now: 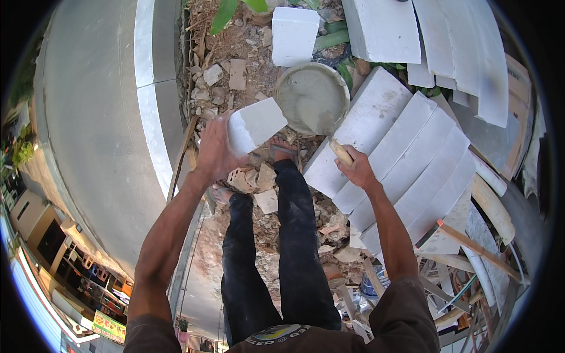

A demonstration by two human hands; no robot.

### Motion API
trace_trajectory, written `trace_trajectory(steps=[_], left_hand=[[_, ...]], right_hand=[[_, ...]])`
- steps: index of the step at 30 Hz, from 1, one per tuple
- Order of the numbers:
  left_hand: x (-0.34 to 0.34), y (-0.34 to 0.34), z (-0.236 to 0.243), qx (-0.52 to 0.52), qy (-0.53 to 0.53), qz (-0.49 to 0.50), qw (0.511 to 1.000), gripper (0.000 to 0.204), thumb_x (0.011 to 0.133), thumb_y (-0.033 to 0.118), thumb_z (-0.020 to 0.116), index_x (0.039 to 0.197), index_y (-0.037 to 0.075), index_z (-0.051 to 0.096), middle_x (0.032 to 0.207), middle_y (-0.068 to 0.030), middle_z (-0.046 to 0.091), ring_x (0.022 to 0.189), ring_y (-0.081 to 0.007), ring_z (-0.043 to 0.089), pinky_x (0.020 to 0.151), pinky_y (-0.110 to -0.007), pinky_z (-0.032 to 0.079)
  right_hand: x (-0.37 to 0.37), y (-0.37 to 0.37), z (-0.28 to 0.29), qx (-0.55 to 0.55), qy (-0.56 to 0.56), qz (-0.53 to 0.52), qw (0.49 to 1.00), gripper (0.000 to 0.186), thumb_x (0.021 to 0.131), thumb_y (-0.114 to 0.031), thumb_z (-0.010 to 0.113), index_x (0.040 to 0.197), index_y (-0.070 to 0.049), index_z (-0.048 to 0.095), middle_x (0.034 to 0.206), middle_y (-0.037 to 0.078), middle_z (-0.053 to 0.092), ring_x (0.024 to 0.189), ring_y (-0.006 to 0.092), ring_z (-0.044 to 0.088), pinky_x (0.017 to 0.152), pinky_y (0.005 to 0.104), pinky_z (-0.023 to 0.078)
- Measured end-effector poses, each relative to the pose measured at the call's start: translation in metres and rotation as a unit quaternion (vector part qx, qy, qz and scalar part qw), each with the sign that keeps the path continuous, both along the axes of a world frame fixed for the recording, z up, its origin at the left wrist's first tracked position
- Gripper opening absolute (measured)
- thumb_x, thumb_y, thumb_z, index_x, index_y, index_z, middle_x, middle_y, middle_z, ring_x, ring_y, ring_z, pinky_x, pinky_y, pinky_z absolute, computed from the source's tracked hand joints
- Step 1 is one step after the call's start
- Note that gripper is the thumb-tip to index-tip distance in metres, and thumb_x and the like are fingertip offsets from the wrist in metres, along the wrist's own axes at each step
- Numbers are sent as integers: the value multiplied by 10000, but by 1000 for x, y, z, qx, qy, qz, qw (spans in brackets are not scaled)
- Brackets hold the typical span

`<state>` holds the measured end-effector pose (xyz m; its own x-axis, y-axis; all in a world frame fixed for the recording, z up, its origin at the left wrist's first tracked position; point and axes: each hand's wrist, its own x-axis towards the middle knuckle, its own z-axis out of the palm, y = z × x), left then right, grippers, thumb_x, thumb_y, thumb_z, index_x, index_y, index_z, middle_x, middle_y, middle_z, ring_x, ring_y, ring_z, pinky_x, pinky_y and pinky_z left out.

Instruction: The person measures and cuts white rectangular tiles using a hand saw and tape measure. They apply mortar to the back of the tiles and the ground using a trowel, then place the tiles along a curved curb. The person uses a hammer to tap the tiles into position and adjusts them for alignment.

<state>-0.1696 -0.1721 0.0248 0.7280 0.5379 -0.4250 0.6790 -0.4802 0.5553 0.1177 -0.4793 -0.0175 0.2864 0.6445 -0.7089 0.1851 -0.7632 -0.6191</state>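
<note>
My left hand [216, 150] grips a short white lightweight concrete block [259, 122] from its left side, fingers and thumb spread around it. The block is held up over the rubble, with one face greyer than the other. My right hand [358, 167] is closed around the pale wooden handle of a trowel [341, 152]. The trowel points to the near right rim of a round bucket [311, 65], where its grey-coated blade is hard to tell from the mix. Wet grey mortar [303, 94] fills the bucket.
Long white blocks [376, 117] lie stacked to the right, with more [385, 29] at the far right. Another white block [295, 35] rests behind the bucket. Broken bricks and stones [241, 179] surround my feet. A low wall [162, 112] runs along the left, and scrap timber [479, 250] lies near right.
</note>
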Motion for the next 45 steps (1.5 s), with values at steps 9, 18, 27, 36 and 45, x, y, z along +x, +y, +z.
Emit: trace_trajectory(steps=[9,18,27,36,45], left_hand=[[35,8,11,-22,-22,-21,999,1092,644,307,908,1516,1,327,1347,-254,497,1256,-412,494,1110,-485,397],[60,1,14,-37,-7,37,999,1083,628,358,899,1493,-11,362,1321,-244,522,1264,-403,494,1111,-493,392],[70,-12,12,-43,-18,127,991,1052,619,359,912,1447,-53,409,1319,-249,541,1263,-388,514,1119,-468,399],[52,-17,17,-45,-18,162,986,1086,630,352,927,1461,-75,375,1347,-252,534,1293,-374,511,1136,-452,395],[30,-32,9,-75,-53,248,964,1049,656,343,929,1430,-104,379,1316,-256,534,1265,-368,525,1101,-457,418]], right_hand=[[-17,18,-9,101,-176,68,977,461,857,-144,737,1287,-77,588,1124,186,692,990,394,686,846,451,561],[-77,36,15,190,-238,37,952,521,803,-88,738,1296,-28,580,1094,176,668,967,381,684,835,435,572],[-110,37,47,191,-239,22,952,538,820,-21,755,1321,19,563,1165,210,640,1050,403,653,902,443,555],[-86,-3,55,135,-260,18,956,531,794,2,744,1288,1,547,1181,198,617,1071,404,631,882,465,550],[-90,14,33,97,-242,33,965,559,795,-18,727,1319,-34,534,1160,166,597,1126,382,589,950,478,514]])
